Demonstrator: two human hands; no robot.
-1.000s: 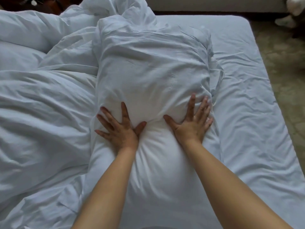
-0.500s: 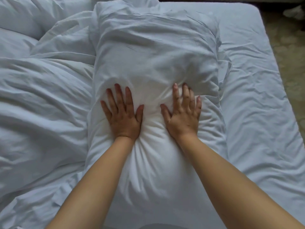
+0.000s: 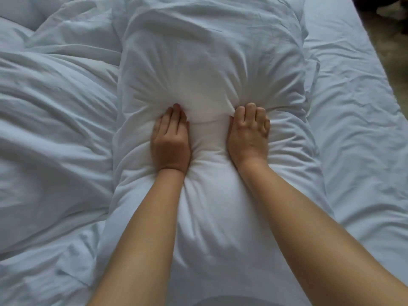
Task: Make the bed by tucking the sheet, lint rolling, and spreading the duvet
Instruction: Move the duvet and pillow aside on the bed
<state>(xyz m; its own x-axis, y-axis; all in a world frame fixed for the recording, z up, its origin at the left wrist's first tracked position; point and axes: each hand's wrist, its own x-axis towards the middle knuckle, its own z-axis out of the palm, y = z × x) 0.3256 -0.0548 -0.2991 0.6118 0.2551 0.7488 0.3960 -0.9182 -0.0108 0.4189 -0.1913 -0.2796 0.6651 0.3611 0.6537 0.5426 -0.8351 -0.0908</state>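
A long, puffy white duvet bundle [image 3: 209,62] lies along the middle of the bed, running away from me. My left hand [image 3: 171,142] and my right hand [image 3: 248,133] sit side by side on its middle. Both dig their curled fingers into the cloth and grip it. Creases fan out from the fingertips, and a taut ridge of fabric stands between the two hands. The white bed sheet [image 3: 353,129] shows wrinkled on the right side of the mattress.
More rumpled white bedding [image 3: 55,129] is heaped on the left half of the bed, with a pillow corner [image 3: 19,9] at the far left. The mattress edge and patterned floor [image 3: 395,62] lie at the right.
Both hands were flat with fingers spread on the bundle. They have slid forward, drawn their fingers together and curled them into the cloth, bunching it. The view has moved closer.
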